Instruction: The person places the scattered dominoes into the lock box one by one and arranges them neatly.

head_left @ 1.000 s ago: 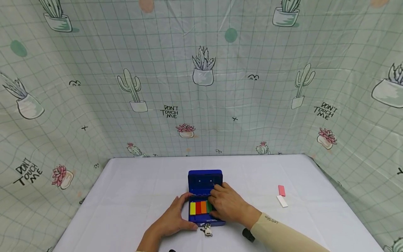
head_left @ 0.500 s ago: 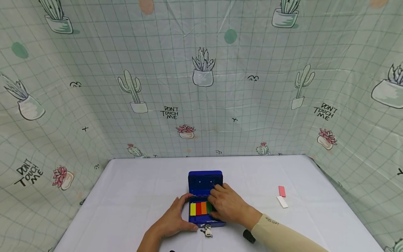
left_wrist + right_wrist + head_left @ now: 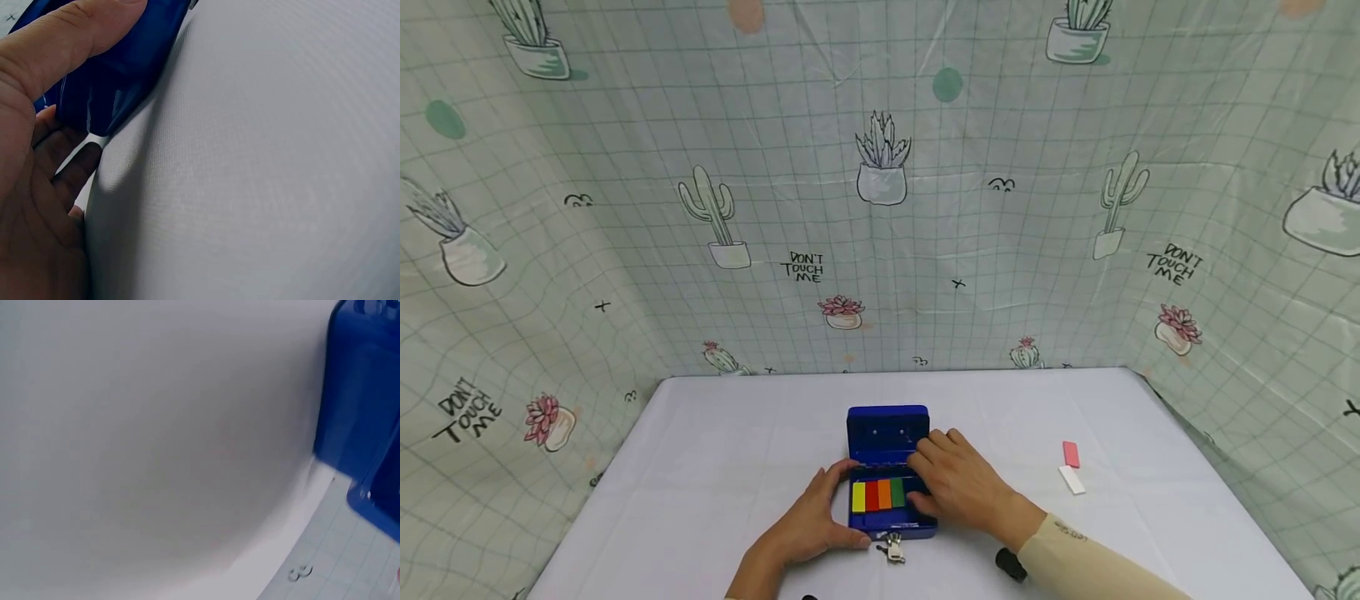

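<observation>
In the head view a blue metal cash box (image 3: 891, 523) stands with its lid (image 3: 887, 433) raised. Inside lie four-sided flat blocks side by side: yellow (image 3: 859, 497), red (image 3: 872, 496), orange (image 3: 884, 493) and green (image 3: 898, 492). My left hand (image 3: 808, 517) holds the box's left side, thumb at the front corner and fingers towards the back; the left wrist view shows the thumb (image 3: 75, 37) on the blue wall. My right hand (image 3: 958, 483) is over the box's right side, thumb and fingers apart, just right of the green block. Its palm side is hidden.
Keys (image 3: 892, 550) hang at the front lock. A pink block (image 3: 1071, 454) and a white block (image 3: 1072, 479) lie to the right on the white tablecloth (image 3: 715, 450). A black object (image 3: 1011, 565) is beside the right forearm. A patterned cloth (image 3: 880, 250) surrounds the table.
My right hand has shifted right, away from the green block, which now shows more fully. The black object by the right forearm moved right with it. My left hand has stayed on the box.
</observation>
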`<state>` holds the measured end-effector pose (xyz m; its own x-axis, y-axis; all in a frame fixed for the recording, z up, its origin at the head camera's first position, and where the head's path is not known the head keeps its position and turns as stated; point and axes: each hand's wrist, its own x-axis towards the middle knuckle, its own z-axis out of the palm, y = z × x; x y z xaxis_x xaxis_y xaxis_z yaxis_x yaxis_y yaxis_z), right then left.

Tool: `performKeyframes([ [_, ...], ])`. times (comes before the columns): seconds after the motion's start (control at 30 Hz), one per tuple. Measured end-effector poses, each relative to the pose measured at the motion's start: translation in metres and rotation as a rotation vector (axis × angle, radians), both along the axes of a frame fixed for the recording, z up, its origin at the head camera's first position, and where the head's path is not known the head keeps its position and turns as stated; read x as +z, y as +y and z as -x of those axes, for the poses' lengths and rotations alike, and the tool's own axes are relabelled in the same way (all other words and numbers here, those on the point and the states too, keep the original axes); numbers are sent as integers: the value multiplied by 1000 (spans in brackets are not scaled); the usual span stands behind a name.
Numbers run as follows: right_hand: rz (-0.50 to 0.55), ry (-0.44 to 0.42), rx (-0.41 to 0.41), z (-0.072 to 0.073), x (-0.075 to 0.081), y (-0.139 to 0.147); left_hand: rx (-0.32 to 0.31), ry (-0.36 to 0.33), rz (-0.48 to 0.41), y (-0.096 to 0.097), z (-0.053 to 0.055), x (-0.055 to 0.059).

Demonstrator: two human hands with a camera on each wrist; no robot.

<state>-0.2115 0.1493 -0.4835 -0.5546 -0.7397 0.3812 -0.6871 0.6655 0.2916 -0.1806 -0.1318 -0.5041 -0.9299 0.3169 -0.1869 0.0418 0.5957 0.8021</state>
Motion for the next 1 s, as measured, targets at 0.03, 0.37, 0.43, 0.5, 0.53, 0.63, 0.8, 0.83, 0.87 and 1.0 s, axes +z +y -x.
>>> performKeyframes([
  [0.03,5,5,-4,-1,0,4,6,-2,3,0,0,1],
  [0.37,81,67,-45,-4,-1,65,34,-14,11,4,-1,1],
  [0.43,81,80,-68,-4,-3,81,35,-12,14,4,-1,1],
  [0.5,81,84,-94,-5,-4,98,38,-14,16,5,-1,1],
  [0.53,78,84,-108,-6,-5,106,39,-13,17,5,-1,1],
  [0.63,63,66,-160,-10,-9,130,44,-12,17,5,-1,1],
  [0.8,30,37,-232,-20,-15,164,42,0,22,6,-2,1],
  [0.83,26,37,-241,-22,-16,171,43,2,24,6,-2,1],
  [0.87,25,37,-248,-24,-17,176,44,4,27,6,-2,1],
  [1.0,30,39,-278,-31,-19,195,48,5,30,6,-2,0],
])
